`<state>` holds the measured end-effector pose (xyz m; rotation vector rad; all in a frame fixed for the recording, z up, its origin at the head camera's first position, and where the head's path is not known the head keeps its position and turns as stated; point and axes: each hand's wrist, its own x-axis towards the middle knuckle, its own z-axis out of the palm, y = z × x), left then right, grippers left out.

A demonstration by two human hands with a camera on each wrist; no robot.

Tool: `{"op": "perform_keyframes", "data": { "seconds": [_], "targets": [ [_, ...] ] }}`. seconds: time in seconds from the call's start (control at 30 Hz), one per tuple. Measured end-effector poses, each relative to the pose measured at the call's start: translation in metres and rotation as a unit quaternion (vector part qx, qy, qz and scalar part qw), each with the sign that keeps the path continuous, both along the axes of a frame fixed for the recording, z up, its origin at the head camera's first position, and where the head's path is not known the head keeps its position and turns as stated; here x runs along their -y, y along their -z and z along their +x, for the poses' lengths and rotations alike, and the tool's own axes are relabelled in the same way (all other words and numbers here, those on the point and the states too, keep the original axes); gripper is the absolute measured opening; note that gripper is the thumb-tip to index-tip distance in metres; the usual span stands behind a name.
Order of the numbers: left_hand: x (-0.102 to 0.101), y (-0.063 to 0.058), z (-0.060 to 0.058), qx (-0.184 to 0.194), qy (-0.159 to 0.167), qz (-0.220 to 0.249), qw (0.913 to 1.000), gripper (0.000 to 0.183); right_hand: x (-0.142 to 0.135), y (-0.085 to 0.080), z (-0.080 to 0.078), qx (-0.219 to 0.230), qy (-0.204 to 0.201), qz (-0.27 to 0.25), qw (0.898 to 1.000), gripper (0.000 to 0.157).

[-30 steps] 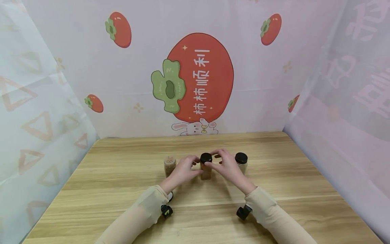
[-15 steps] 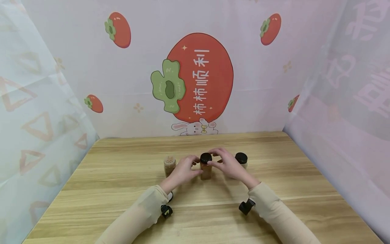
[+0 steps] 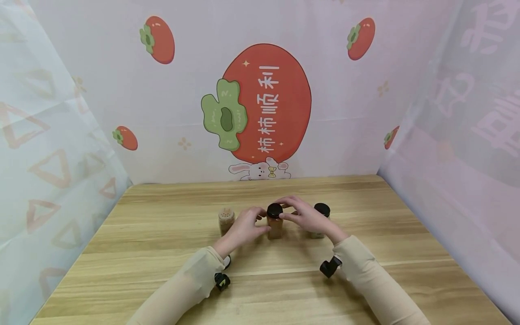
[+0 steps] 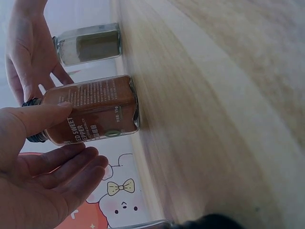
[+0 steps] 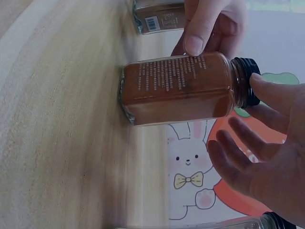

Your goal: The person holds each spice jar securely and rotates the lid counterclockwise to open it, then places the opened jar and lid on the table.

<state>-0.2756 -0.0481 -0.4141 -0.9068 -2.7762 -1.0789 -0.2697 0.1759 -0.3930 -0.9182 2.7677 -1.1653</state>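
A glass spice jar (image 3: 275,231) of red-brown powder stands upright on the table; the left wrist view shows part of its "SWEET PEPPER" label. My left hand (image 3: 243,227) holds its body, the thumb (image 4: 43,117) across one face and the fingers on the other side. The right hand (image 3: 304,217) pinches the black screw cap (image 5: 249,82) between thumb and forefinger, its other fingers spread apart. The cap sits on the jar's neck. Left of my left hand stands another spice jar (image 3: 225,220), its perforated top uncovered.
A third jar (image 4: 93,45) with a black cap stands behind my right hand, holding olive-brown powder. A round white disc with a black rim (image 3: 227,262) lies near the left cuff, partly hidden. Printed cloth walls (image 3: 183,90) enclose the wooden table (image 3: 162,216).
My right hand has turned about the cap, its wrist swinging right and slightly away, now covering more of the right jar. The left hand and the held jar have stayed in place.
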Motion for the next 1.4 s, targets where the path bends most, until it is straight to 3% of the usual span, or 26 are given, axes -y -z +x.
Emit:
{"op": "perform_keyframes", "data": {
  "seconds": [0.3,0.5,0.9,1.4],
  "targets": [
    [0.0,0.001,-0.001,-0.002,0.001,-0.001,1.0,0.035,-0.001,0.0,0.001,-0.002,-0.014,-0.004,1.0,0.04],
    [0.0,0.0,0.0,-0.002,0.001,-0.002,1.0,0.035,-0.002,-0.001,0.004,-0.012,-0.001,-0.01,1.0,0.04],
    [0.0,0.0,-0.001,0.002,-0.002,0.0,1.0,0.034,0.004,0.001,0.008,-0.033,0.062,-0.018,0.997,0.039],
    [0.0,0.003,-0.002,0.004,-0.004,-0.002,1.0,0.034,0.022,0.006,0.022,-0.072,0.163,-0.061,0.982,0.038]
  ]
}}
